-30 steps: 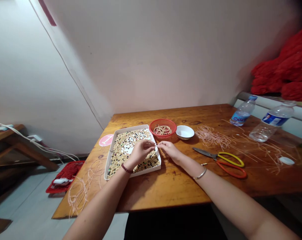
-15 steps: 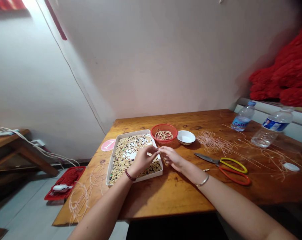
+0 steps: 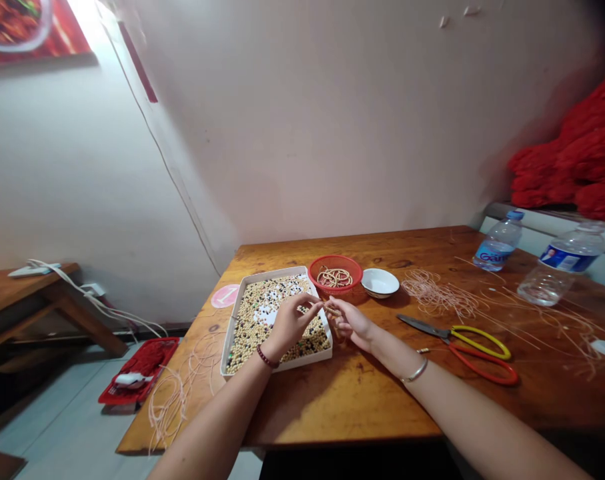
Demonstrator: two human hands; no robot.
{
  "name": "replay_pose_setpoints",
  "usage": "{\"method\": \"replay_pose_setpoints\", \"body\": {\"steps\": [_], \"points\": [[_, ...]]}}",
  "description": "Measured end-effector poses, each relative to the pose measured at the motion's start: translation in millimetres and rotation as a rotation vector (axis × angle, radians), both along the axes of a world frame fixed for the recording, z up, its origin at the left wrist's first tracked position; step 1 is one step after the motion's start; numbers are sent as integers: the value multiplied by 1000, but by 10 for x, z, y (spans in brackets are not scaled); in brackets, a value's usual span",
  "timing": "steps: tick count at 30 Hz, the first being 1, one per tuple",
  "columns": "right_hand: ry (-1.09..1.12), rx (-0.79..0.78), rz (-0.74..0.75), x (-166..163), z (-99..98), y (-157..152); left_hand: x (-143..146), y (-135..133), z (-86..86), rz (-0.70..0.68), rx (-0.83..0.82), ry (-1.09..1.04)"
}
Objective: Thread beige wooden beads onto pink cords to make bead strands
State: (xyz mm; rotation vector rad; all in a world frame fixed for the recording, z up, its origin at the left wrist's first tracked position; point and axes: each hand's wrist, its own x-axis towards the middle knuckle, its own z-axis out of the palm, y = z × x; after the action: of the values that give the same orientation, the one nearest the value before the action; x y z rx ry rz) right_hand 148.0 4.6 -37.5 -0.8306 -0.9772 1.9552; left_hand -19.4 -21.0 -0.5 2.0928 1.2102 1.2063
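Note:
Over the right edge of a white tray (image 3: 281,366) full of small tan, black and a few green beads (image 3: 252,320), my two hands meet fingertip to fingertip. My left hand (image 3: 293,327) pinches thumb and forefinger together; what is between them is too small to make out. A short beaded strand (image 3: 333,311) lies in the fingers of my right hand (image 3: 353,325), its end close to the left fingertips. Just behind the hands, a red plastic basket (image 3: 335,260) holds strung loops of tan beads (image 3: 334,277).
A white bowl (image 3: 380,283) stands right of the basket. Scissors (image 3: 455,335) with yellow and orange handles lie open on the wooden table (image 3: 362,407). Loose pale cord (image 3: 435,291) lies behind them, more cord (image 3: 169,403) at front left. Two plastic bottles (image 3: 499,243) stand far right.
The whole view has shifted, so everything sits slightly lower and further right. My hands stay together at the tray's edge, and the beaded strand in the right fingers now shows more clearly.

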Motion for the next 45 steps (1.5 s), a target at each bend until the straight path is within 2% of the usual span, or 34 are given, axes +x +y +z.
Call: {"method": "replay_pose_setpoints", "body": {"steps": [5,8,14,19,24,27,33,40,45], "points": [[-27,-12,-122,19,-19,52,19,-28,58,57,-27,-121],[7,-39,-152,38,29,21,21,-18,60,31,-51,-196],[117,-45,-104,58,130,-43,32,10,16,44,-29,-4],[211,-101,-42,79,63,21,48,21,-35,-8,3,90],[211,-142,-35,90,60,38,50,28,-70,-58,4,155],[215,-183,-26,80,88,22,67,16,-69,-103,-30,143],[288,-246,26,48,69,-20,138,-30,-75,-135,-101,-30],[262,-186,34,-2,71,-97,184,-40,-146,-112,-97,-35],[313,-204,103,-6,61,-109,183,-22,-195,-90,-95,-42]]}}
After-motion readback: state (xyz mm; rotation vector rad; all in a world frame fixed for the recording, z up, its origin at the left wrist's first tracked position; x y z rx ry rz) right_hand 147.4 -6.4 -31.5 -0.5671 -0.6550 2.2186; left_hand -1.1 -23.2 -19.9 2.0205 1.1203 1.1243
